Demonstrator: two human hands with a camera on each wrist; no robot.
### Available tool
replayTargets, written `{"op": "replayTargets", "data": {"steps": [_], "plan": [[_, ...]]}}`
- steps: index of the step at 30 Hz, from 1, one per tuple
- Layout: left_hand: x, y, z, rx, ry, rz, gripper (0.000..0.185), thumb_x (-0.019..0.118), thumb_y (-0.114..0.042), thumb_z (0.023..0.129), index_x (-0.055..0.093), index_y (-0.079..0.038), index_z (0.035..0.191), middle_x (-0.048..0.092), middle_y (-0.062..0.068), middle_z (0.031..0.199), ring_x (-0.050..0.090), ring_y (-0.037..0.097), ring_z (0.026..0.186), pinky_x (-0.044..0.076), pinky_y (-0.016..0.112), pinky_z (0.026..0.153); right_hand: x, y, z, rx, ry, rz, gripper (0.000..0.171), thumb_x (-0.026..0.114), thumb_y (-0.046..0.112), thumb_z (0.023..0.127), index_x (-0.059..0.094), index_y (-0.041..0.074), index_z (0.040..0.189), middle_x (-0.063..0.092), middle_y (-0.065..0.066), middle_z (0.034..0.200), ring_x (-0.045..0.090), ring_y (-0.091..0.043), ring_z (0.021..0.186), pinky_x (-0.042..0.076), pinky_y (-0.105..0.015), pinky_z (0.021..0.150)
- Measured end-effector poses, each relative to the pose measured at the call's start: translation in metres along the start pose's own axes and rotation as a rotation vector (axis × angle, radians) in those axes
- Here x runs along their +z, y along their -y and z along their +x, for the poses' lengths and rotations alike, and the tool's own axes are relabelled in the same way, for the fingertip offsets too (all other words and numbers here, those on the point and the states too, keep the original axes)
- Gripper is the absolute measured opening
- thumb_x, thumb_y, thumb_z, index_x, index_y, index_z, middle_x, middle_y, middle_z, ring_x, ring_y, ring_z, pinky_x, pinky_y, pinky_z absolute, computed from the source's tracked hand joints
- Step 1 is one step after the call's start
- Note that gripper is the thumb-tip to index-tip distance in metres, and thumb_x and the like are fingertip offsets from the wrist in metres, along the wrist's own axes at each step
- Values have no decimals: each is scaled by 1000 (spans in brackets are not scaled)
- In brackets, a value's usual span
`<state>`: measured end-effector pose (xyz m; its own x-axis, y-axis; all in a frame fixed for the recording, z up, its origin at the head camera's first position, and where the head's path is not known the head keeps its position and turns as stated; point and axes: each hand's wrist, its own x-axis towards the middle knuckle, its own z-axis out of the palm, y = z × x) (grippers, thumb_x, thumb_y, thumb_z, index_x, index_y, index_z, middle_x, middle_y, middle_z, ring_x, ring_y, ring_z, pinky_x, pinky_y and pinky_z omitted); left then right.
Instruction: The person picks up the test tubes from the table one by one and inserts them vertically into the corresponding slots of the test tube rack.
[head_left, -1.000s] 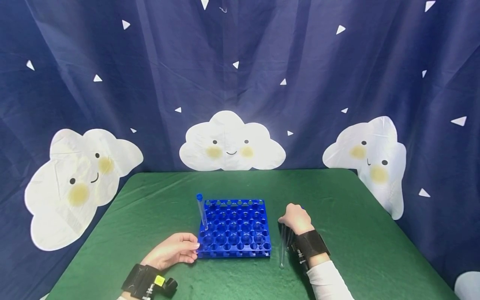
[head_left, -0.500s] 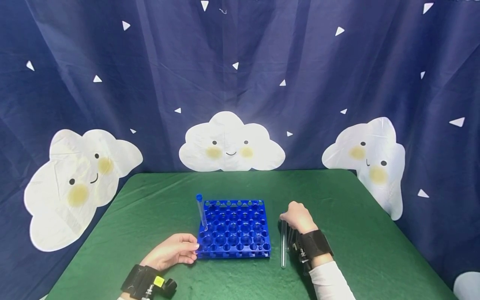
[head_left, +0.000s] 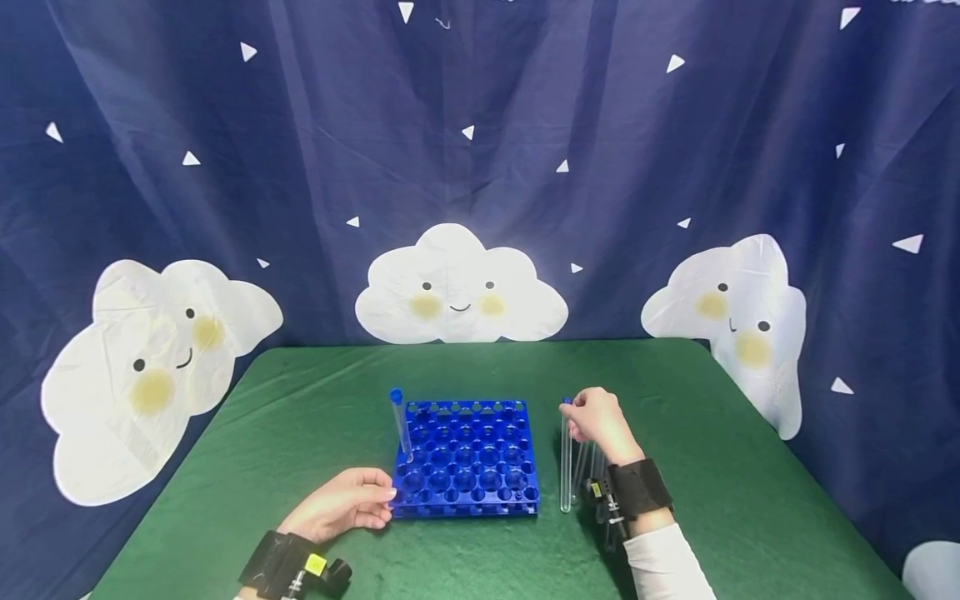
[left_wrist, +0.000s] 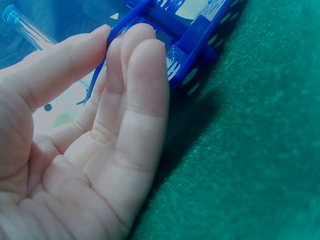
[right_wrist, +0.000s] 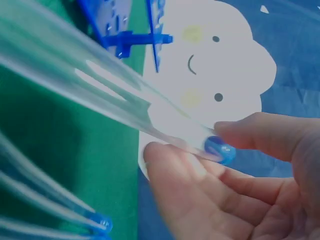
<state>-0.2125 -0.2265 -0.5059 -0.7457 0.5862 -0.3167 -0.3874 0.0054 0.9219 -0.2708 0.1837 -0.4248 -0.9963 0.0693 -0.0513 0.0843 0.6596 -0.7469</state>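
A blue test tube rack (head_left: 465, 503) with rows of round holes sits in the middle of the green table. My left hand (head_left: 347, 503) pinches its near left corner, thumb on one side of the plate and fingers on the other. One blue-capped tube (head_left: 402, 427) stands in the rack's left side, leaning slightly. Right of the rack, my right hand (head_left: 603, 421) pinches a clear test tube (head_left: 566, 471) just below its blue cap (right_wrist: 220, 149). That tube's rounded end points toward me. Several more capped tubes (right_wrist: 50, 187) lie beneath the right hand, partly hidden by the wrist.
A dark blue curtain (head_left: 480, 175) with white smiling clouds hangs behind the table's far edge. Green cloth (head_left: 465, 367) covers the table. Each wrist wears a black strap (head_left: 640, 487) with a small camera.
My right hand has lifted the test tube by its cap end and moved slightly away from me, uncovering more of the other tubes. The left hand has kept its hold on the rack.
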Motion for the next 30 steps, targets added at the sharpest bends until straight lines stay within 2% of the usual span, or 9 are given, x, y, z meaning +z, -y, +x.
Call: {"op": "replayTargets", "data": {"steps": [3,7,11,16,22,30], "plan": [[0,0,-1,0,4,-1,10,55,-9,97,59,-17,93,69,-5,81,68,7,74,59,24,73,-2,2,1,-31,-29,75,20,64,17,92,63,0,81,65,-8,61,63,-15,52,56,-26,54],[0,-1,-1,1,11,-10,8,56,-10,97,59,-17,94,70,-5,81,68,6,74,58,23,73,-5,6,-1,-103,-90,145,18,65,15,92,63,-2,87,68,-15,69,68,-24,57,59,-32,56],[0,-2,-3,2,14,-16,9,55,-10,97,59,-17,94,69,-6,81,68,6,73,59,23,72,-9,12,-5,-180,-163,146,18,65,15,92,64,-3,89,69,-21,74,70,-31,62,58,-27,55],[-1,-1,-3,7,13,-13,10,55,-8,97,59,-17,94,69,-5,81,68,6,73,59,24,72,-12,21,-9,-235,-233,122,19,66,17,92,65,-2,92,70,-19,76,70,-28,62,56,-19,55],[-1,0,-2,9,10,-6,11,55,-8,97,59,-17,94,69,-6,82,68,6,74,59,24,73,-9,36,-12,-328,-290,118,17,68,17,91,66,0,92,72,-14,76,69,-22,61,56,-20,57],[1,-1,-2,12,8,-8,9,56,-9,96,59,-17,94,69,-5,82,68,7,74,59,24,73,-3,62,-21,-446,-338,177,16,70,18,90,67,3,93,74,-13,81,71,-27,66,57,-22,59]]}}
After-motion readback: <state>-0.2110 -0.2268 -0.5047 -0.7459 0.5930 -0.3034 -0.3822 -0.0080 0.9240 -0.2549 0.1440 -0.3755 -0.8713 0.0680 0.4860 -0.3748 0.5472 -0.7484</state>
